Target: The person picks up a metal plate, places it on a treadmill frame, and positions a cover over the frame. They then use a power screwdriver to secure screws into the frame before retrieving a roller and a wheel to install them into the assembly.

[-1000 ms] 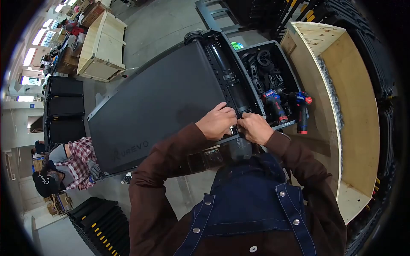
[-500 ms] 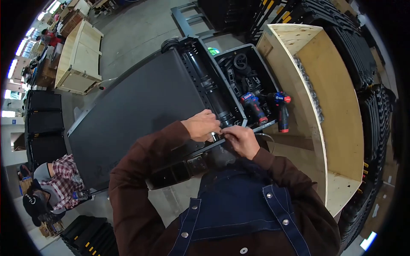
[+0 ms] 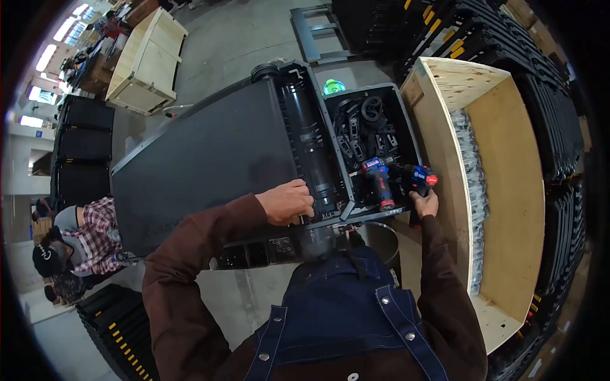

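My right hand (image 3: 424,203) is wrapped round the handle of a blue and black cordless drill (image 3: 420,178) with a red end, at the front right corner of the black parts bin (image 3: 406,127). A second cordless drill (image 3: 380,184), red and blue, lies by the bin's front edge. My left hand (image 3: 286,203) rests with curled fingers at the near edge of the large black panel (image 3: 210,152), beside the long black roller (image 3: 310,136). Whatever those fingers pinch is hidden.
Black fittings and a handwheel (image 3: 372,109) fill the bin. To the right stands an open plywood crate (image 3: 508,190) with plastic-wrapped pieces inside. A person in a checked shirt (image 3: 95,222) works at the panel's far left. Stacked black panels (image 3: 546,120) stand behind the crate.
My right hand has left the roller end beside my left hand and moved right, closing on the blue and black drill. My left hand stays near the roller. The view has shifted.
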A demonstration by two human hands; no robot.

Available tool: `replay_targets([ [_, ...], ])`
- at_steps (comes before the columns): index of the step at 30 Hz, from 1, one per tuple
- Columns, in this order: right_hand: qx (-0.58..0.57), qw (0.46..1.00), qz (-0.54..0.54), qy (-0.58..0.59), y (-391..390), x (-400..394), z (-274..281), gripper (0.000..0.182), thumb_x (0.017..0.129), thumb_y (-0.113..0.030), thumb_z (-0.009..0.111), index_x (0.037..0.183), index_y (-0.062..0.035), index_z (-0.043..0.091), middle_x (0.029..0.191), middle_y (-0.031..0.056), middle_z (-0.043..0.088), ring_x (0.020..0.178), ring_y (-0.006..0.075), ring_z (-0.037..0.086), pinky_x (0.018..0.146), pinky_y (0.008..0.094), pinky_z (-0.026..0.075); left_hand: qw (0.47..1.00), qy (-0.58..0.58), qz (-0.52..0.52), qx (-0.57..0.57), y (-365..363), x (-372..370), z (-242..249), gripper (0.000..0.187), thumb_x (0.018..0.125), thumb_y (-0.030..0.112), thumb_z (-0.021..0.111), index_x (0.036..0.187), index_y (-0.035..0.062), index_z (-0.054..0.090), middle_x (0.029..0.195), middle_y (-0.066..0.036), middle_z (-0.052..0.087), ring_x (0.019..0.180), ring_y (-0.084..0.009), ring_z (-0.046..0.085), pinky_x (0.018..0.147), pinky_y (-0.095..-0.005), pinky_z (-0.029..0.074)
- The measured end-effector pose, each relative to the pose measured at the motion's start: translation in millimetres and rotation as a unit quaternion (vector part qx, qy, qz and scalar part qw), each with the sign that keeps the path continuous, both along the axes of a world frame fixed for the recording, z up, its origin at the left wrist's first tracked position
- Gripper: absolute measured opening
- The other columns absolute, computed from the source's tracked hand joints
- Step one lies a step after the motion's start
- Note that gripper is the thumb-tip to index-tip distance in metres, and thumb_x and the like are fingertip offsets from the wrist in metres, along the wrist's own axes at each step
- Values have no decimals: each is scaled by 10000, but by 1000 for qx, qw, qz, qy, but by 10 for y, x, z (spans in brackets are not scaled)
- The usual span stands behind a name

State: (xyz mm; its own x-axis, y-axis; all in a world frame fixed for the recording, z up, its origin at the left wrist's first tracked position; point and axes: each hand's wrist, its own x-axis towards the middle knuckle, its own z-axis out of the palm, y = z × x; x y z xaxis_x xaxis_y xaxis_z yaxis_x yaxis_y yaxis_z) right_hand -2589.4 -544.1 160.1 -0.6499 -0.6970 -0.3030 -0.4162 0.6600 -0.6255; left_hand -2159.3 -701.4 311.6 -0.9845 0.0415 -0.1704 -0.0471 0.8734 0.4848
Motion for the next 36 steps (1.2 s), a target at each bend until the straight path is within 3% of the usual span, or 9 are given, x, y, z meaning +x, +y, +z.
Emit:
replay_targets([
  [2, -78, 997, -11, 8, 221, -10, -93, 449, 740, -267, 801, 1068, 10, 671, 947, 166, 723, 888, 284, 690, 839, 397, 516, 1000, -7, 1, 4, -3, -5, -2, 238, 728, 224, 765, 959, 174, 737, 922, 4, 636, 1013, -198, 565, 980, -382, 360],
  [5, -238, 967, -17, -87, 604, 222, 514, 340, 794, -143, 791, 1069, 15, 669, 952, 101, 711, 830, 185, 652, 778, 332, 518, 1000, -9, 6, -1, 10, 0, -1, 242, 722, 225, 768, 956, 171, 742, 941, 3, 647, 1016, -212, 575, 981, -386, 367],
  [7, -182, 966, -43, -177, 953, 176, 616, 342, 821, -115, 779, 1113, 12, 654, 1001, 93, 706, 839, 177, 661, 755, 303, 529, 1000, -14, 14, 0, 18, -1, -2, 259, 711, 229, 775, 963, 173, 748, 952, 1, 655, 1026, -216, 578, 986, -388, 368],
  [9, -161, 918, -7, -362, 980, 465, 1268, 395, 847, -128, 741, 1200, -6, 614, 1077, 112, 694, 777, 179, 668, 706, 290, 540, 999, -42, -1, -17, 10, -11, -3, 261, 711, 232, 780, 964, 174, 751, 954, -2, 660, 1033, -218, 579, 991, -395, 367],
  [10, -143, 886, -10, -441, 1000, 507, 1365, 447, 842, -84, 709, 1260, -6, 571, 1060, 121, 692, 787, 226, 684, 719, 322, 567, 999, -42, 3, -17, 13, -6, -13, 261, 711, 232, 780, 964, 174, 751, 954, -2, 660, 1033, -218, 579, 991, -395, 367],
  [12, -146, 862, 13, -486, 915, 715, 1566, 512, 824, -81, 711, 1300, -4, 537, 1053, 134, 690, 790, 229, 683, 729, 332, 575, 1000, -30, 6, -3, 7, 0, -34, 237, 721, 233, 777, 948, 171, 749, 951, -5, 663, 1027, -225, 580, 992, -400, 366],
  [16, -51, 849, 83, -519, 836, 777, 1509, 535, 787, -81, 716, 1284, 1, 538, 1051, 160, 690, 787, 221, 692, 747, 331, 579, 1000, -31, 4, -3, 2, 0, -39, 229, 725, 234, 778, 940, 162, 747, 947, -9, 663, 1020, -234, 579, 985, -401, 366],
  [26, -1, 842, 113, -527, 728, 839, 1469, 476, 783, -77, 731, 1229, 1, 587, 1039, 146, 699, 766, 203, 688, 732, 327, 574, 999, -41, -3, -6, 6, -12, -27, 216, 733, 242, 775, 921, 144, 739, 940, -16, 665, 1007, -241, 582, 959, -404, 377],
  [36, 75, 867, 176, -460, 379, 634, 1492, 277, 744, -47, 770, 999, -30, 663, 842, 62, 687, 680, 170, 664, 648, 310, 546, 999, -42, 1, 30, -5, 24, -99, 242, 768, 258, 750, 956, 108, 730, 973, -35, 661, 1042, -252, 561, 1001, -416, 366],
])
